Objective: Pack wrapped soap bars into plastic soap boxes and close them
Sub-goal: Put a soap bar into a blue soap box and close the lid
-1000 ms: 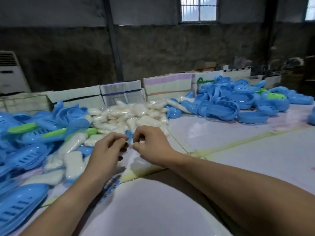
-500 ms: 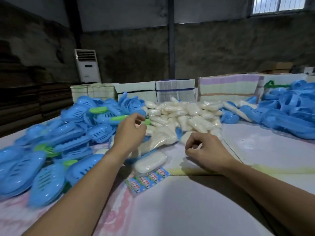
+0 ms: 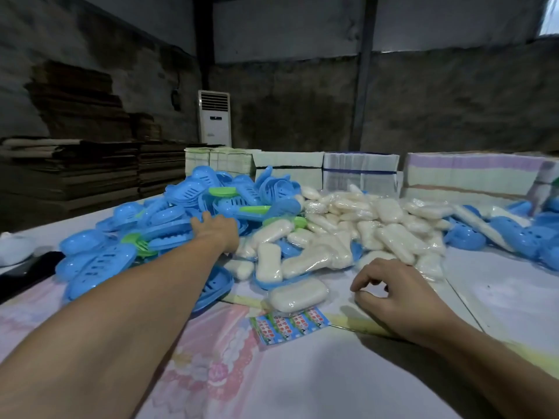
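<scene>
Reaching farther now, the left hand [image 3: 218,229] has landed on the blue boxes [image 3: 169,225]; its grip is hidden. The right hand [image 3: 393,293] stays loosely curled, holding nothing. A box comes next, probably.

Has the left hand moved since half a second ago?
Yes. The left hand has reached farther out and left, away from the wrapped soap bars and onto the pile of blue soap boxes.

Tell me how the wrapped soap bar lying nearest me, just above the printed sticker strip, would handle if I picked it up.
The wrapped soap bar probably stays stiff, since it holds a solid rounded shape. Its glossy film wrap looks slippery. Lying flat, it seems unlikely to roll.
</scene>
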`<state>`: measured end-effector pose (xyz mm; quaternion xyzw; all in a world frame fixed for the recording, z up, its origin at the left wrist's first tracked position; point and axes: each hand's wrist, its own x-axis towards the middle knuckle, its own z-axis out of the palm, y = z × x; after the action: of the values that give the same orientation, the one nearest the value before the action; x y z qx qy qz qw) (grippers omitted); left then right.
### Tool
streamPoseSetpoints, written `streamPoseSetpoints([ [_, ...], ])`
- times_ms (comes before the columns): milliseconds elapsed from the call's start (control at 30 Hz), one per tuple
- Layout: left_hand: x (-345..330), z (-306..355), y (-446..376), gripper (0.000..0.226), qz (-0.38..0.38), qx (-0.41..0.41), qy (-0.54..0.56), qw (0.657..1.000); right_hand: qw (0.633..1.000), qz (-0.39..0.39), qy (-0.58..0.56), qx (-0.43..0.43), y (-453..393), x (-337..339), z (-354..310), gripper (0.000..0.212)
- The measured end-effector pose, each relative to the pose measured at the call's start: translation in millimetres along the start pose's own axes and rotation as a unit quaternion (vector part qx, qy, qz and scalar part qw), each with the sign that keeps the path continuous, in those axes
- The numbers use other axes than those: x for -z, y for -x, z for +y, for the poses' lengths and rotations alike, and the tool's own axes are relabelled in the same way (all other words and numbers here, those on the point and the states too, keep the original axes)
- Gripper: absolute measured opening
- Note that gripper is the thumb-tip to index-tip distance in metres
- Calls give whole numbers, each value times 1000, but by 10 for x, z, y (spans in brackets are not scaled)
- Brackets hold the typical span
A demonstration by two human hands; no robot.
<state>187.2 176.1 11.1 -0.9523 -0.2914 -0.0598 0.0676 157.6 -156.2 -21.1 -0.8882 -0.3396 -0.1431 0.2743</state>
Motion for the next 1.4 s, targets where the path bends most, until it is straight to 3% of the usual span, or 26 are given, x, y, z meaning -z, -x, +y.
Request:
streamPoseSetpoints([
  [67,-45,-20,-27,18,-12,-1,-3,1000,1000,-16,-3,-2,-8,9,22,16],
  [367,-190,-132,-62,6,88,-52,-41,994,1000,-21,-8,8,-12,-9,26,16],
  [500,-136,-153,-51,11,100,-52,83,990,1000,-18,-10,0,-16,-31,41,15],
  [600,3,-53,58,18,131,-57,284,948,1000,-15,-15,-7,-18,-27,51,14],
  [667,107,56,167,9,140,-71,393,906,1000,-13,-17,-8,-17,-24,44,15],
  [700,149,119,231,3,147,-78,432,887,1000,-10,-18,-8,-15,-19,41,15],
  [867,220,520,685,22,192,-90,533,819,999,3,-31,-12,-2,35,30,18],
  [933,295,679,837,19,167,-104,606,771,999,15,-41,-9,-4,45,24,20],
  [1000,461,788,968,15,86,-89,727,676,998,28,-53,-14,-10,54,33,25],
  [1033,541,823,1024,16,24,-71,805,589,998,35,-58,-20,-13,57,44,27],
  [1133,625,840,1157,30,-167,-9,956,239,996,47,-63,-46,-22,57,111,31],
  [1167,596,822,1182,32,-201,13,964,173,996,50,-58,-55,-27,62,134,31],
  [1200,544,803,1200,33,-221,33,964,143,995,52,-51,-64,-36,70,153,30],
  [1233,494,786,1216,35,-237,45,961,135,995,56,-42,-71,-46,77,169,29],
  [1400,361,692,1231,42,-271,38,946,173,994,66,-8,-86,-55,108,186,20],
])
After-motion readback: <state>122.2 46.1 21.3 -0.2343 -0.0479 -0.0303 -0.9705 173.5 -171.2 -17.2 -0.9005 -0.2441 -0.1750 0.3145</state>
